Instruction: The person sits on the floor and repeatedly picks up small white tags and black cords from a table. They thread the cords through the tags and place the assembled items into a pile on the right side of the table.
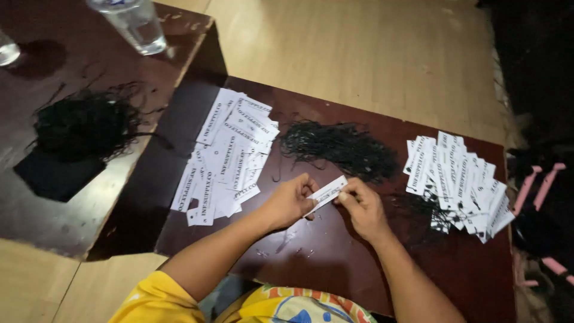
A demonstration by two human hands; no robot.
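My left hand (288, 201) and my right hand (363, 206) hold one white paper tag (326, 193) between them, above a low dark brown table (335, 263). The left fingers pinch its near end and the right fingers pinch its far end. A heap of thin black strings (338, 148) lies just beyond the hands. A loose pile of white printed tags (230, 155) sits to the left. Another pile of white tags (457, 179), with black strings under it, lies to the right.
A second dark table (36, 197) stands at the left with a bundle of black strings (84, 125) and a clear glass (133, 24) on it. Light wooden floor (359, 48) lies beyond. A pink and dark object (541, 197) sits at the right edge.
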